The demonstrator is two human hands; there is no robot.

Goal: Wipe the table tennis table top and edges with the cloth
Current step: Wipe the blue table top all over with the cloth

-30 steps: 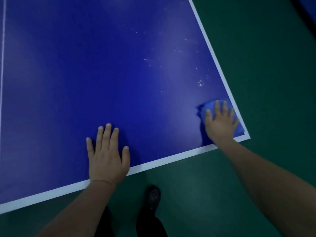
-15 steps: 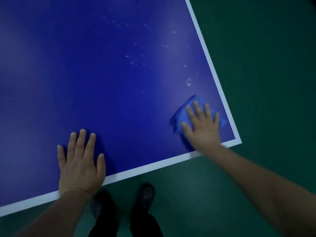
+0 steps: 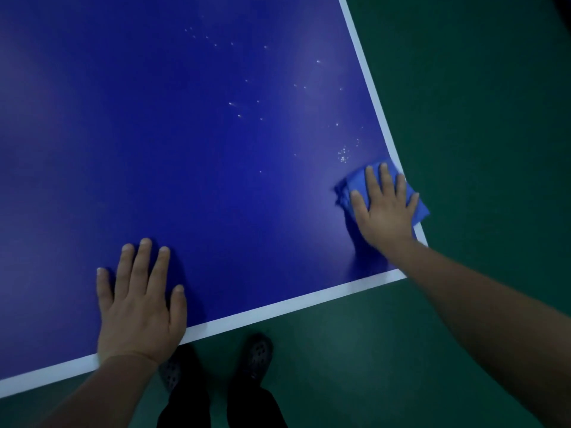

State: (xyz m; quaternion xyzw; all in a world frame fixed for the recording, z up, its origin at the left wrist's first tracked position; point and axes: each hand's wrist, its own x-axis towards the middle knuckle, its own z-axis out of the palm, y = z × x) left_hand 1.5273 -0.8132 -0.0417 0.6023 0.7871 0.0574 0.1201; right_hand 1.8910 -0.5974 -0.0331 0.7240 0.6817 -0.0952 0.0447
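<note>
Cloth (image 3: pixel 420 208) slid right to the table (image 3: pixel 185 149) edge under flat right hand (image 3: pixel 386 208); left hand's (image 3: pixel 139 307) fingers spread

One blue worktop (image 3: pixel 185 134), one blue cloth (image 3: pixel 355 180), two hands, a left hand (image 3: pixel 139 307) and a right hand (image 3: pixel 384 208), two dark shoes (image 3: pixel 258 355), and many small white specks (image 3: pixel 343 154).

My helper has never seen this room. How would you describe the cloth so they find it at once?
Start at the dark blue table and follow its white border to the near right corner. There the right hand presses flat on the cloth, a small brighter-blue rag overlapping the right edge, just below a cluster of white specks.
</note>
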